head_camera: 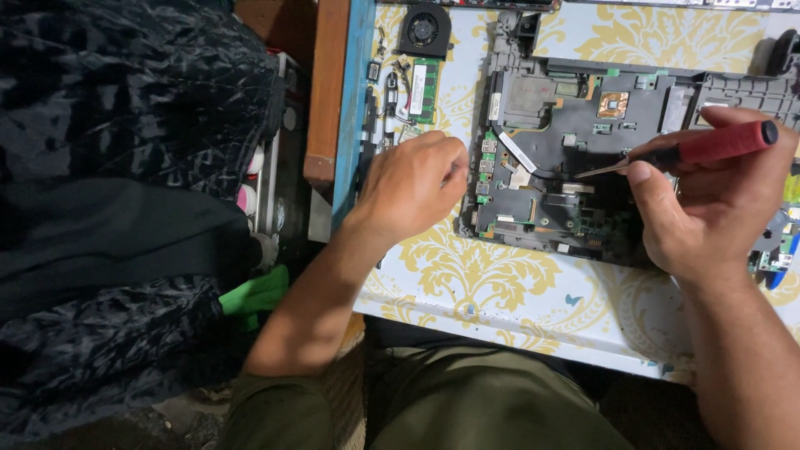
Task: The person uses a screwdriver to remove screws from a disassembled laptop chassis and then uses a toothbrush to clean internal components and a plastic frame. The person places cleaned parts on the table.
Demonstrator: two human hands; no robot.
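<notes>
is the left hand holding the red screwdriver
No, the red-handled screwdriver is in the right hand; the left hand rests closed on the patterned table.

Matt red rubbery screwdriver handle [721,143] (metal shaft), dark plastic laptop chassis [583,150], glossy patterned tablecloth [475,275].

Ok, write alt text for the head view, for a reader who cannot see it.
The right hand holds a red-handled screwdriver, tip on an opened laptop's circuit board. The left hand rests curled beside it on a yellow-patterned table, near a loose fan and memory stick.
</notes>
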